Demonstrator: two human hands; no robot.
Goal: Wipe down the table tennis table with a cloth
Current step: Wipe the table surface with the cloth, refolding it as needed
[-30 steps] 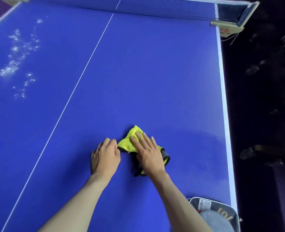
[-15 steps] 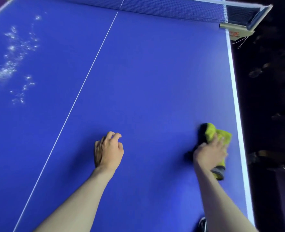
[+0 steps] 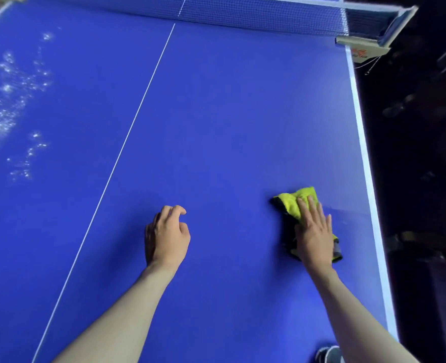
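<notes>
Lengthwise, cloth (image 3: 292, 205) runs near-to-far under flat right hand (image 3: 315, 235).

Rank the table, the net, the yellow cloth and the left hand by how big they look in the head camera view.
1. Table, which fills most of the view.
2. Net, a long band across the top.
3. Left hand and yellow cloth look alike; the right hand hides part of the cloth, so no ranking.

A single head-worn camera is looking forward and steeply down from above and behind the hands, sitting close over the tabletop (image 3: 229, 121). It is facing along the tabletop toward the net (image 3: 256, 14) far beyond the hands, with the dark floor falling away to their right.
</notes>
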